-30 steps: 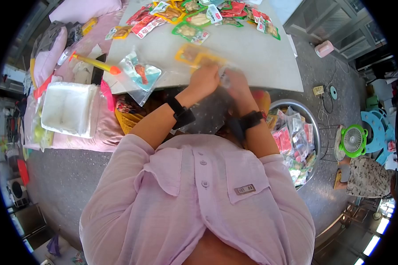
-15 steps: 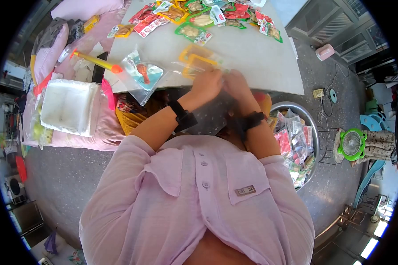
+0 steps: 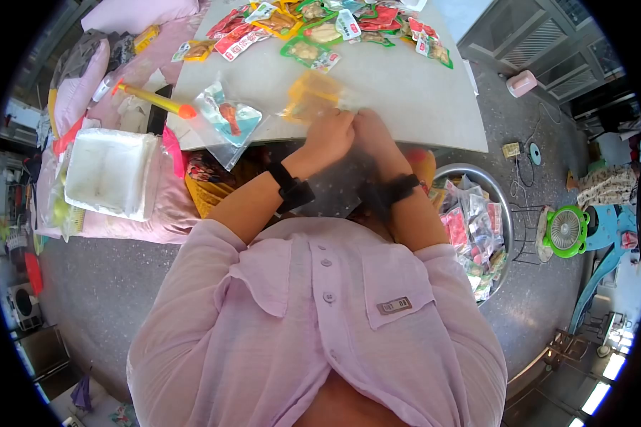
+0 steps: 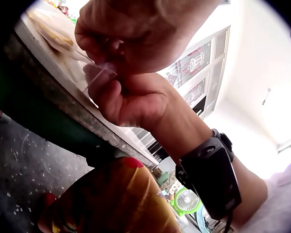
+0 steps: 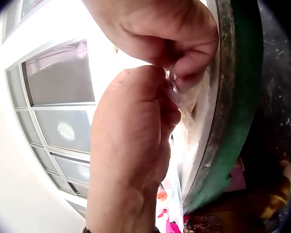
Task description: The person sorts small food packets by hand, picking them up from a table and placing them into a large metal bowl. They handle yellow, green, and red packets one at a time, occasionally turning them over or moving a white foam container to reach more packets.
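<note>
At the table's near edge my two hands meet over the mouth of a clear plastic bag (image 4: 98, 77). My left hand (image 3: 330, 134) pinches its edge with curled fingers. Close against it, my right hand (image 3: 374, 134) pinches the same edge, thumb bent, as the left wrist view shows. Blurred yellow packets (image 3: 310, 89) show through the bag, which lies out over the tabletop beyond my left hand. My fingers hide much of the pinched edge. Left of my hands, another clear bag with a blue-and-white packet (image 3: 233, 122) overhangs the table edge.
Several colourful food packets (image 3: 320, 32) lie along the table's far side. A metal basin (image 3: 509, 213) full of bagged packets stands at right. At left are a white foam box (image 3: 112, 174) and a yellow-and-orange horn-shaped thing (image 3: 153, 101). A green fan (image 3: 567, 231) stands farther right.
My right hand has shifted slightly left, closer against my left hand. The bag with yellow packets has moved and tilted a little over the table. A background person at far right has moved.
</note>
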`<state>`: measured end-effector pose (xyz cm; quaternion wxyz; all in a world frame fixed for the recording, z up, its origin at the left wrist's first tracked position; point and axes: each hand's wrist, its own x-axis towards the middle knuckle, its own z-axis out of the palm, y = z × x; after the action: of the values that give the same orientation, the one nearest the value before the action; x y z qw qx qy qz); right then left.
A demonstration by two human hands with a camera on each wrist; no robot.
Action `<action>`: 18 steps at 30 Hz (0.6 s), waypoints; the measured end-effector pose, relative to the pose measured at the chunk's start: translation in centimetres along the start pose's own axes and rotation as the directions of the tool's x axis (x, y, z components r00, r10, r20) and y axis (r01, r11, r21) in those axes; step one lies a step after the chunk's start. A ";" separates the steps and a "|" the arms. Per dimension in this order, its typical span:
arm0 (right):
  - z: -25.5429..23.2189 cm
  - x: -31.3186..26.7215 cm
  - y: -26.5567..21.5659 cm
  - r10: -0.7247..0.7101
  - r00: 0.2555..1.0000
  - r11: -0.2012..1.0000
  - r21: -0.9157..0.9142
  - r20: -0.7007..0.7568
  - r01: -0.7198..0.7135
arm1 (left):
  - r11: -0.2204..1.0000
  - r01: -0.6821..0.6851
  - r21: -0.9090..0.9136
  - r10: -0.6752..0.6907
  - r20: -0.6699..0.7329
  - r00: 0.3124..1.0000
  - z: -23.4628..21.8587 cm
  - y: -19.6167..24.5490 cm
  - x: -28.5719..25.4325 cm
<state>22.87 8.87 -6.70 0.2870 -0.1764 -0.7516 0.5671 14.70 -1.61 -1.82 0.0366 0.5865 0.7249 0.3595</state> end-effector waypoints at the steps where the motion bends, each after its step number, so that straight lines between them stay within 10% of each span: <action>1: -0.1 0.0 -0.6 0.042 0.999 0.999 -0.003 0.033 -0.042 | 1.000 -0.005 0.001 0.005 -0.010 1.000 0.0 -0.1 -0.1; 5: -0.7 0.1 -1.5 0.300 0.947 0.940 0.135 0.114 -0.314 | 0.999 -0.023 0.035 0.021 0.050 0.999 -0.8 -0.3 -0.3; 13: -1.9 -1.7 -3.3 0.523 0.851 0.811 0.279 0.046 -0.514 | 0.665 0.061 -0.745 0.249 0.297 0.922 -17.1 7.0 -0.8; 15: -1.9 -1.9 -3.1 0.551 0.835 0.800 0.281 0.006 -0.530 | 0.474 -0.308 -0.825 0.598 0.044 0.801 -21.3 8.0 -2.0; 16: -1.7 -1.9 -3.2 0.564 0.826 0.792 0.291 -0.012 -0.536 | 0.146 -0.164 -0.976 0.796 0.017 0.606 -22.5 8.2 -0.9; 18: -1.7 -1.7 -3.0 0.602 0.799 0.763 0.298 -0.003 -0.574 | 0.261 0.092 -0.961 0.929 0.276 0.248 -26.4 9.4 -0.3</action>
<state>25.43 8.21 -3.89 0.1536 -0.3880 -0.5543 0.7201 10.06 -13.96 22.87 0.5621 0.7706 0.0422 0.2974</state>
